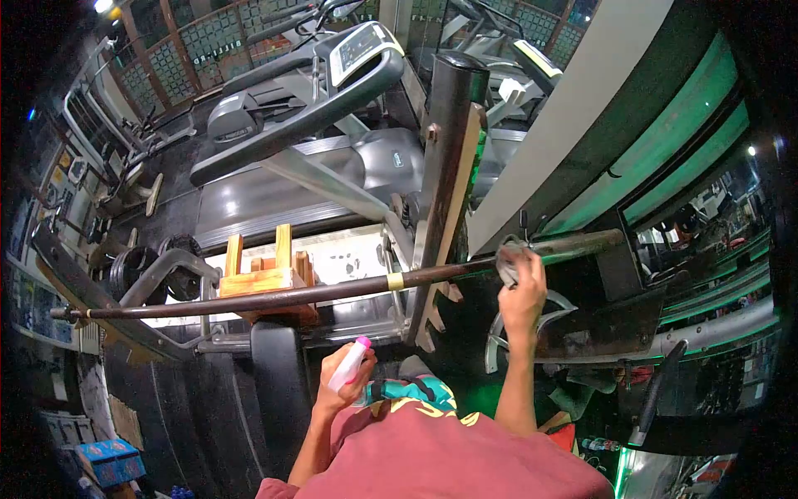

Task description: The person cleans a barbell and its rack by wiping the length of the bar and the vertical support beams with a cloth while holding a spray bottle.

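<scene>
Cloth (509,259) is bunching under our right hand (524,295), which is closing around it and pressing it onto the barbell (291,295) just right of the rack upright (449,166). We are holding a spray bottle (349,362) with a pink cap in our left hand (337,391), fingers wrapping its body, low and near our chest. The bar is lying across the rack, running from a thin end at far left to a thicker part at right. We are judging it heavy, stiff and perhaps slick where damp, so it is best left resting on the rack while we are gripping only the soft, light cloth around the shaft. A wooden stand (266,270) is sitting just behind the bar, above the bench pad (278,374).
</scene>
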